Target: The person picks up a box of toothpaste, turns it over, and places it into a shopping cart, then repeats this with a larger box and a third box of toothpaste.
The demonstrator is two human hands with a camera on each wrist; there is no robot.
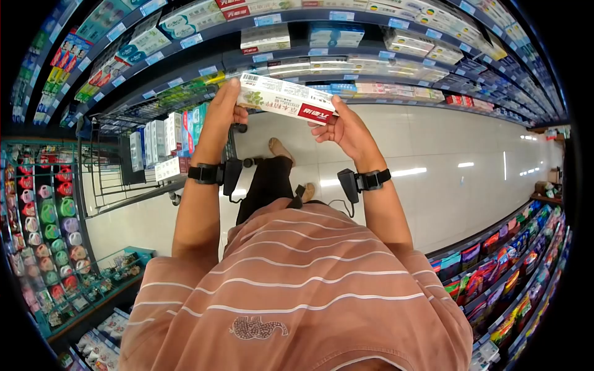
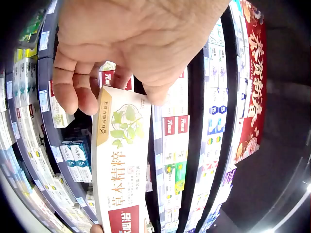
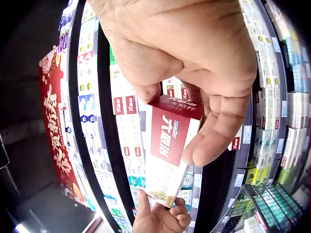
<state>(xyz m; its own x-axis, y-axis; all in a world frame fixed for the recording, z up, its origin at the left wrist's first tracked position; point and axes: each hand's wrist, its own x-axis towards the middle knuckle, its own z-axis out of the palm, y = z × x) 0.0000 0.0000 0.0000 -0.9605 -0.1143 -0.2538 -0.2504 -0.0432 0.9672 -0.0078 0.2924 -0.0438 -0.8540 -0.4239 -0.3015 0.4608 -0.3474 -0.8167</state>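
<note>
Clearly, a long white carton (image 1: 284, 99) is held up off any shelf, with its printed faces seen from above and its red-marked end turned to the right. Its left end is gripped by the left hand (image 1: 224, 117), between thumb and fingers; its right end is pinched by the right hand (image 1: 348, 131), the grasp narrowed to the carton's width. In the head view the carton is slanted, the left end set farther forward than the right. Behind it, the front edge of the shelf unit (image 1: 291, 55) is lined with price labels, and whether any gap is left between that edge and the carton cannot be told. On the left, room is narrowed by a wire cart (image 1: 137, 200), along whose far right corner upright boxes (image 1: 154, 147) are packed. On the right, a broad stretch of tiled floor (image 1: 445, 148) is bounded by the shelf unit's lower edge and, nearer the body, by a rack of bright packets (image 1: 495, 266).
</note>
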